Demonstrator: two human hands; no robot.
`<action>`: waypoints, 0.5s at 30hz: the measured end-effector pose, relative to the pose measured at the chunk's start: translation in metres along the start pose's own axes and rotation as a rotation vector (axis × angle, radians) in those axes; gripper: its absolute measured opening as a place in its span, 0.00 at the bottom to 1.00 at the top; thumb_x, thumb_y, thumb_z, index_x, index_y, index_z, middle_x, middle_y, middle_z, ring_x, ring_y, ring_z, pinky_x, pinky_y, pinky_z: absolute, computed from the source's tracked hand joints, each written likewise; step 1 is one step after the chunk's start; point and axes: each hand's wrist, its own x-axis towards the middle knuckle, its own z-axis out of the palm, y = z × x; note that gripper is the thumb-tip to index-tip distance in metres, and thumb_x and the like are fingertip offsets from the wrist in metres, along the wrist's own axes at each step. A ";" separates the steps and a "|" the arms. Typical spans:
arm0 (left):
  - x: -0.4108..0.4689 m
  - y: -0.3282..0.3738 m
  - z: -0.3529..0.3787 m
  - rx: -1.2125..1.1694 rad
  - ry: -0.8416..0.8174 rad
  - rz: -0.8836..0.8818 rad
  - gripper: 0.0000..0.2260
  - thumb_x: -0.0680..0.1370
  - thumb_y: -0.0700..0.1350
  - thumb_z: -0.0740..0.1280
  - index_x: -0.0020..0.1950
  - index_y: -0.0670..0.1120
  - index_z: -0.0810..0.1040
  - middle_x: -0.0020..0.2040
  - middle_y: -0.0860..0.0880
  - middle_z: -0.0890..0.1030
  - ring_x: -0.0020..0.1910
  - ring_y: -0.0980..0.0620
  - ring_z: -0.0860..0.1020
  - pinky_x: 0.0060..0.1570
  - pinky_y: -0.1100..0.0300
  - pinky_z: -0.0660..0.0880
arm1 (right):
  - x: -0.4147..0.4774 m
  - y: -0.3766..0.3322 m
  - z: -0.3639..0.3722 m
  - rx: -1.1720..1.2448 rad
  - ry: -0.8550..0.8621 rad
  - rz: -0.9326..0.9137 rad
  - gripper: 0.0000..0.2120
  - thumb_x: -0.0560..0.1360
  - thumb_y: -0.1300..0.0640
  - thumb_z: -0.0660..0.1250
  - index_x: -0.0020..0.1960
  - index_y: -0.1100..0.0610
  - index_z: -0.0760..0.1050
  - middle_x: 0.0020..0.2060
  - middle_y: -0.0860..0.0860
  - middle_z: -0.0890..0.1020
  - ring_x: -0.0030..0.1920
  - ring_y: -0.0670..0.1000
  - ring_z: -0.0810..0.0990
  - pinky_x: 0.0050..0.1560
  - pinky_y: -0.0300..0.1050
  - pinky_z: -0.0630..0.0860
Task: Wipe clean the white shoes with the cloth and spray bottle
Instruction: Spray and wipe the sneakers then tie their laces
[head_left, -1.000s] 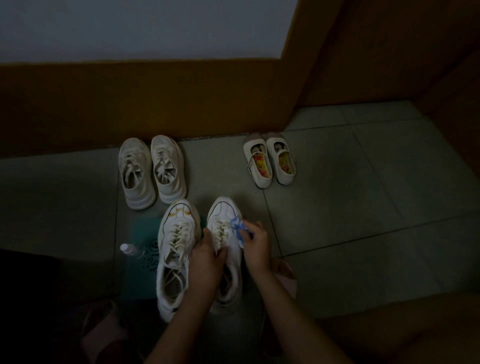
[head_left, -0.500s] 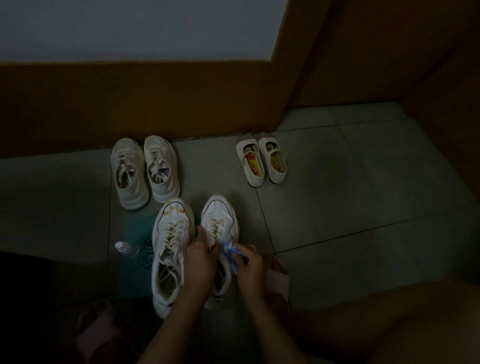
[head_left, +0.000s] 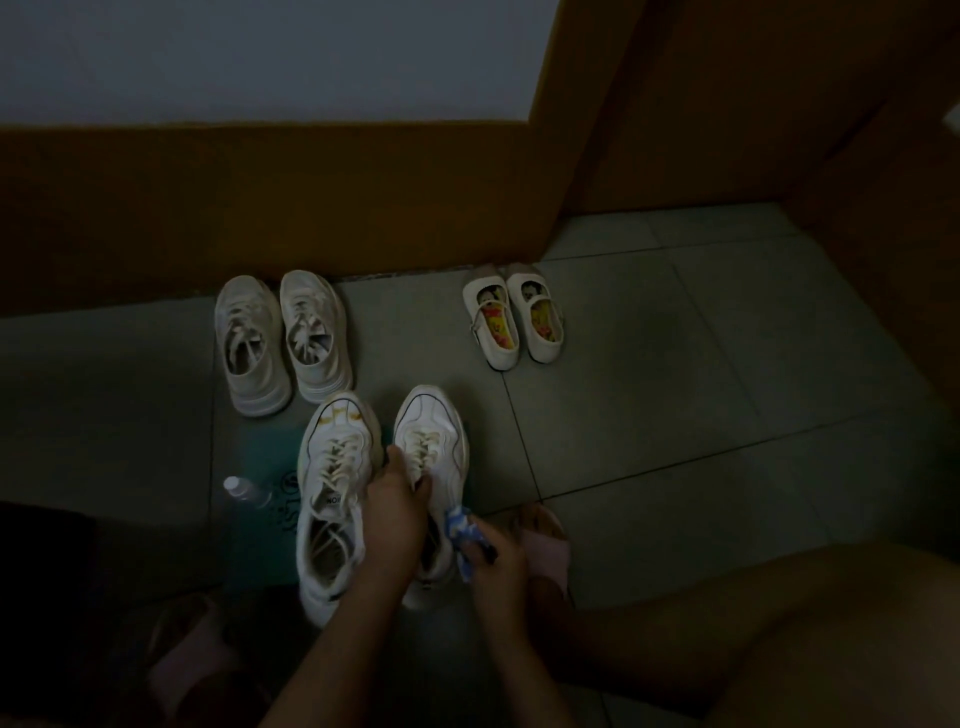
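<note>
Seems mid-task. Holds the right-side white shoe at its tongue with the left hand, fingers curled round; presses the cloth, pinched in the right hand, on its outer side. Spray bottle idle on the floor; other shoe, laced pair and strap pair probably left.

The cloth in the right hand is blue with white patches. The shoe in the left hand is white with a thin dark line.
</note>
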 end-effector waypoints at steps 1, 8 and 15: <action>0.000 0.001 0.000 -0.002 0.000 -0.006 0.22 0.78 0.44 0.63 0.68 0.37 0.64 0.55 0.34 0.78 0.53 0.37 0.77 0.55 0.47 0.73 | -0.002 0.000 -0.001 0.024 -0.010 0.041 0.13 0.72 0.67 0.67 0.43 0.49 0.79 0.37 0.44 0.82 0.38 0.34 0.78 0.44 0.37 0.73; -0.002 0.003 -0.002 0.041 0.011 0.014 0.22 0.78 0.44 0.64 0.69 0.37 0.64 0.55 0.35 0.78 0.53 0.38 0.77 0.54 0.48 0.73 | -0.023 -0.009 -0.014 0.113 -0.062 0.122 0.16 0.73 0.75 0.61 0.50 0.57 0.75 0.39 0.46 0.81 0.34 0.29 0.77 0.39 0.24 0.71; -0.002 0.003 -0.003 0.013 -0.007 0.009 0.23 0.77 0.44 0.64 0.70 0.38 0.63 0.55 0.35 0.78 0.53 0.38 0.77 0.53 0.48 0.73 | -0.036 -0.014 -0.030 0.127 -0.203 0.198 0.12 0.74 0.72 0.63 0.51 0.59 0.78 0.45 0.53 0.82 0.38 0.37 0.81 0.39 0.27 0.74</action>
